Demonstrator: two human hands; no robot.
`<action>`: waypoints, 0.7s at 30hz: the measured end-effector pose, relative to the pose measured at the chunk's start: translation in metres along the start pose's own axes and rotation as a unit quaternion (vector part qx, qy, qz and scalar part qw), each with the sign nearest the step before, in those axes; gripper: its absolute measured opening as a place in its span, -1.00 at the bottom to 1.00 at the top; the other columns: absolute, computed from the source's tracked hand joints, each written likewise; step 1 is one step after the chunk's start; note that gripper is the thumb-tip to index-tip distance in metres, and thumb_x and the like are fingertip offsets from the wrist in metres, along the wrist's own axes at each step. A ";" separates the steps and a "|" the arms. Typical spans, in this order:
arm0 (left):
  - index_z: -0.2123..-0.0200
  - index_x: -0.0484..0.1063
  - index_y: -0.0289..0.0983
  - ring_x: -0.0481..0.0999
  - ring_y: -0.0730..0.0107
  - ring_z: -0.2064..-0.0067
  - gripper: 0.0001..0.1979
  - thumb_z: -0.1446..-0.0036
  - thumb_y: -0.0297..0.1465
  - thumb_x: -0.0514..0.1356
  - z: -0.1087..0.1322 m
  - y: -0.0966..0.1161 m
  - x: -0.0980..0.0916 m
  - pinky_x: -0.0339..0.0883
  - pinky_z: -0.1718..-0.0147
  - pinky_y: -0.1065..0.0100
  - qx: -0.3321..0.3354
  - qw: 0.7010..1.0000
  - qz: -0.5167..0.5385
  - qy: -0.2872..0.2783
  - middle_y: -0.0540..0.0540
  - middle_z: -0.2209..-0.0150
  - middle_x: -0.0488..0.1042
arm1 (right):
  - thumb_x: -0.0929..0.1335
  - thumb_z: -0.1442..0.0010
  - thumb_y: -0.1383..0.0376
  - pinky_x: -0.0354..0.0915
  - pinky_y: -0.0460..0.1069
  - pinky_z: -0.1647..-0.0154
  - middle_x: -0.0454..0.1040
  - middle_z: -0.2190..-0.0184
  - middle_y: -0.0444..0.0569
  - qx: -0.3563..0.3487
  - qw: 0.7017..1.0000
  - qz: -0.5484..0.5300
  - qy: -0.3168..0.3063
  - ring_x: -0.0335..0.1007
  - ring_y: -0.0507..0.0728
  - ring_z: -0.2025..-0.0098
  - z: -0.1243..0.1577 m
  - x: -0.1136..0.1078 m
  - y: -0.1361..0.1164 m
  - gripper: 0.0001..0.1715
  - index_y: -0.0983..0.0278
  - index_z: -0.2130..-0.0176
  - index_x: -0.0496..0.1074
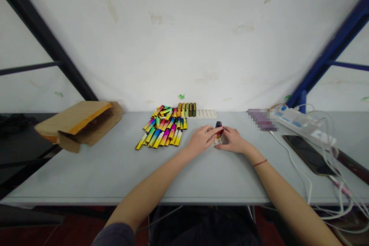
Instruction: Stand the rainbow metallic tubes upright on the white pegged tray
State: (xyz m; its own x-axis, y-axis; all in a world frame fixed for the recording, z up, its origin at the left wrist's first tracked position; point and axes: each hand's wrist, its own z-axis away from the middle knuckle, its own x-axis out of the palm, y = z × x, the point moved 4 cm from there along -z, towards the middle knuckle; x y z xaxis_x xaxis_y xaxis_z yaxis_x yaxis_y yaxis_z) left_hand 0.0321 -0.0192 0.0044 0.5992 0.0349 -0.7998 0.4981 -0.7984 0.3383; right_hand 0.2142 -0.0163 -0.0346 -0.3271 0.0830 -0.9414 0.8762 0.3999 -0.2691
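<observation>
My left hand (pixel 202 138) and my right hand (pixel 234 140) meet over the table, right of its middle. Between them stands a lighter (pixel 219 124) with a black top and a red-to-yellow body. The left fingers reach across to grip it from the left. From the other side, the right thumb and fingers close around it. Beneath the fingers shows part of a white tray (pixel 217 142), mostly hidden. Left of my hands lies a loose pile of shiny rainbow-coloured lighter-like pieces (pixel 164 132). Behind it, similar pieces with gold tops (pixel 186 108) stand upright in rows.
A white tray with holes (pixel 206 113) lies near the wall. An open cardboard box (pixel 77 121) rests at the left. On the right are a power strip (pixel 305 125), a dark phone (pixel 309 154), white cables (pixel 294 161) and a blurred purple item (pixel 262 119).
</observation>
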 end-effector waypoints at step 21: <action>0.10 0.56 -0.27 0.30 -0.14 -0.08 -0.61 -0.30 -0.15 0.07 0.017 -0.064 -0.041 0.17 0.03 -0.03 -0.260 0.923 -0.283 -0.014 -0.34 0.00 0.50 | 0.47 -0.04 -0.16 0.17 0.31 -0.24 0.37 -0.21 0.27 -0.002 0.999 -0.034 -0.005 0.32 0.44 -0.21 -0.002 -0.008 0.002 -0.18 0.28 -0.11 0.44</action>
State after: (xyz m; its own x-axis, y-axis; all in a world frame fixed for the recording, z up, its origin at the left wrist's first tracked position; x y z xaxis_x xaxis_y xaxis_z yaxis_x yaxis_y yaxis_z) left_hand -0.0349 0.0203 0.0075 0.1386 0.3367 -0.9313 0.9642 -0.2607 0.0493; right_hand 0.2182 -0.0146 -0.0275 -0.3827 0.0468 -0.9227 0.8503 0.4085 -0.3319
